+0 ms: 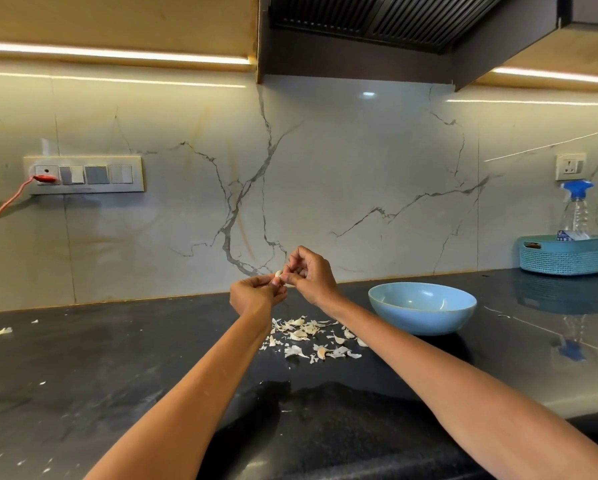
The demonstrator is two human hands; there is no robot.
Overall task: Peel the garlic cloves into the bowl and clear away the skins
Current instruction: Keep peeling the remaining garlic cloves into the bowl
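At the far left, a red cable (3, 209) ran up to a plug in the switch panel (84, 174) on the marble backsplash, and 1 stray skin scrap (0, 331) lay on the dark countertop (100, 368) below. Toward the middle, the left hand (256, 292) was raised above the counter, its fingers curled and pinching a garlic clove (278, 274). The right hand (309, 271) met it from the other side, fingertips curled and pinched on the same clove. Beneath both hands, a pile of garlic skins (311, 336) was scattered on the counter, with what looked like unpeeled cloves mixed in. Just right of the pile stood the blue bowl (422, 306); its contents could not be told. At the far right, a teal basket (564, 254) held a spray bottle (576, 209).
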